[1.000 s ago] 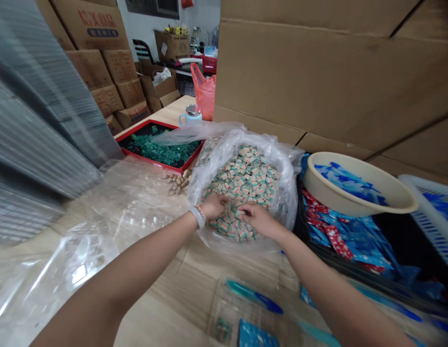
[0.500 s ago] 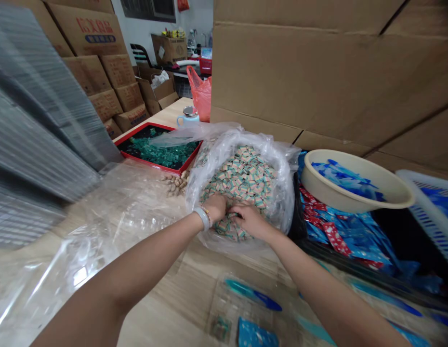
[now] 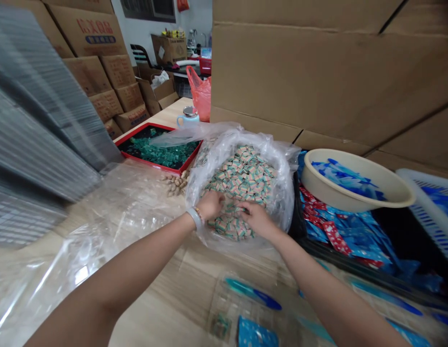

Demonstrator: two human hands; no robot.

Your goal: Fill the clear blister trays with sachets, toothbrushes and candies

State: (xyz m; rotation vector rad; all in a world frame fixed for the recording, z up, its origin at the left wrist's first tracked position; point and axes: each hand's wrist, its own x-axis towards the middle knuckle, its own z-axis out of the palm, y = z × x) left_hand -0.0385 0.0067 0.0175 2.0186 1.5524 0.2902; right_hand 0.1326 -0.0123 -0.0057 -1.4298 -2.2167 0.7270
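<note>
A clear plastic bag (image 3: 283, 178), its mouth spread wide, is full of small pink-and-green wrapped pieces (image 3: 245, 168). Over the near part of the pile is my left hand (image 3: 210, 205), fingers curled together and a pale bangle at the wrist. My right hand (image 3: 259, 219) faces it across a small gap, thumb and fingers bent inward against the pieces. Both hands look closed at the fingertips. Whatever they pinch is too small or hidden to make out.
Left of the bag lie peanuts (image 3: 176, 185), a red-rimmed tray (image 3: 151, 164) of green packets and clear plastic packaging (image 3: 112, 212). To the right stand a cream basin (image 3: 357, 201), blue and red packets (image 3: 339, 236) and a white basket (image 3: 431, 212). A filled clear tray (image 3: 224, 301) sits in front.
My hands have moved apart over the pile, the left one shifting left and slightly up, the right one slightly right. More wrapped pieces show between them.
</note>
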